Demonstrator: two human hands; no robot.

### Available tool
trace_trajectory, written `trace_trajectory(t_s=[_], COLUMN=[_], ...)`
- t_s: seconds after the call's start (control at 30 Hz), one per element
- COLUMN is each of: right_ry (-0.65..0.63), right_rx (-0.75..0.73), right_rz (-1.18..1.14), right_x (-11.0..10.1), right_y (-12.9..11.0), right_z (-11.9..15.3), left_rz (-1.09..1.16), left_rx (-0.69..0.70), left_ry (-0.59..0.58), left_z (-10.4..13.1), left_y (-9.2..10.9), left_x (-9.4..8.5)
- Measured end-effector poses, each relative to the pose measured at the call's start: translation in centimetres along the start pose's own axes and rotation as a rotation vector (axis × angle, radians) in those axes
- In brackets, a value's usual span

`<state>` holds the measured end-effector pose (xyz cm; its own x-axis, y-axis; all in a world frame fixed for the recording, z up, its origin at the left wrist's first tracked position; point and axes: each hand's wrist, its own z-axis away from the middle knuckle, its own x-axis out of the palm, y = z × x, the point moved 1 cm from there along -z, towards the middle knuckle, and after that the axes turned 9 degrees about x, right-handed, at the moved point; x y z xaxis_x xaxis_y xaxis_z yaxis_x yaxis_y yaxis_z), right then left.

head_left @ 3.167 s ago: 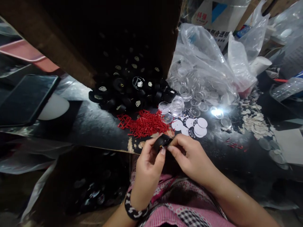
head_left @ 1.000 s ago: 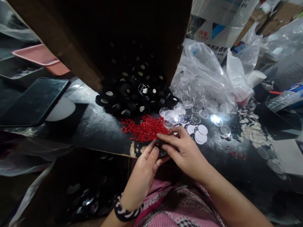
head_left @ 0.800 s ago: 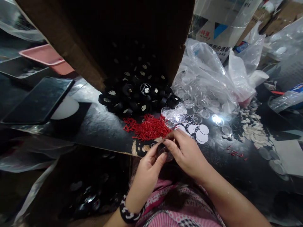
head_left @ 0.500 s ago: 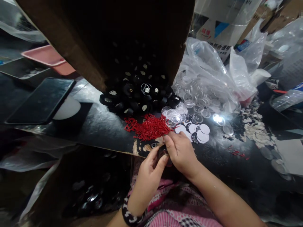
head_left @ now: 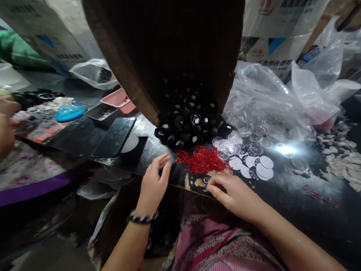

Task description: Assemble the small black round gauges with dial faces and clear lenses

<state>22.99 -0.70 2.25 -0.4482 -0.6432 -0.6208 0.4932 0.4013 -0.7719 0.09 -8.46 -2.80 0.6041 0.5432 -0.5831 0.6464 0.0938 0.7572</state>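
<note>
My left hand is over the table's front edge, left of a pile of thin red pointers. Its fingers and thumb stretch forward with a gap between them, and I see nothing held there. My right hand is at the edge, in front of the red pile, with thumb and index fingertips drawn together; whatever is between them is hidden. Just beside those fingertips, a small metal ring is set in the worn tabletop. Printed white discs and clear round covers lie beyond the right hand.
Black round housings spill from a big cardboard box. A phone, a grey tray and a pink tray lie left. Plastic bags and pale flat pieces are right. Another person's hand shows far left.
My hands have come apart from around a dark round part. The left has moved left and forward; the right stays near the ring. The view has swung left, showing another person.
</note>
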Motion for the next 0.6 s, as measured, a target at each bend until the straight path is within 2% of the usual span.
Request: trace_trajectory(t_s=[0.07,0.13,0.23,0.3,0.4,0.47,0.53,0.6], right_ry=[-0.003,0.004,0.008,-0.001,0.034,0.094,0.124,0.086], right_rx=[0.032,0.072,0.111,0.12,0.124,0.084,0.022,-0.034], right_rz=[0.02,0.033,0.026,-0.007,-0.064,-0.079,-0.065,-0.035], right_x=[-0.2,-0.5,-0.7,-0.6,-0.2,0.0,-0.1,-0.5], right_y=[0.1,0.5,1.3,1.7,1.5,0.9,0.5,0.8], right_z=[0.3,0.7,1.1,1.1,0.7,0.6,0.7,1.0], left_rz=[-0.012,-0.014,0.025,0.079,0.2,0.287,0.286,0.226], left_rx=[0.005,0.005,0.021,0.034,0.041,0.044,0.069,0.063], left_ry=[0.02,0.047,0.068,0.078,0.066,-0.073,-0.277,-0.365], left_z=[-3.7,-6.3,-7.5,-6.6,-3.4,-0.7,1.6,3.3], left_y=[0.2,-0.2,-0.8,-0.6,1.2,2.9,4.4,5.2], left_x=[1.8,3.2,4.0,3.8,3.5,3.6,3.8,3.9])
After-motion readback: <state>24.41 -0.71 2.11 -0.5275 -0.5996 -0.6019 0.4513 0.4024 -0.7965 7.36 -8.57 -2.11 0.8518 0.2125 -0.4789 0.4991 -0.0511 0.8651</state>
